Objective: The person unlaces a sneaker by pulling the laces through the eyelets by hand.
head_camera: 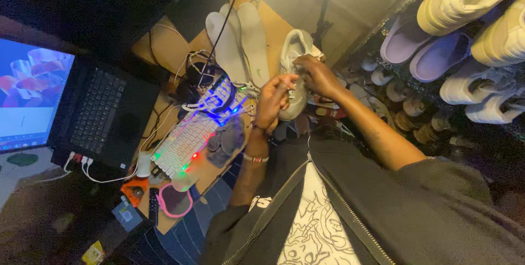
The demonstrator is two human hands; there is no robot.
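Note:
A white sneaker (292, 51) is held over the edge of a wooden desk (279, 24). My left hand (272, 101) grips the shoe's near end from below. My right hand (316, 73) rests on its upper side, fingers pinched around the lace area. Two white insoles (240, 41) lie flat on the desk just left of the shoe. Part of the sneaker is hidden behind both hands.
A lit white keyboard (183, 142), headphones (210, 79) and tangled cables lie left of my hands. An open laptop (82, 106) sits further left. Pink-rimmed goggles (175, 202) lie at the desk's near end. Shelves of white and lilac shoes (437, 51) stand on the right.

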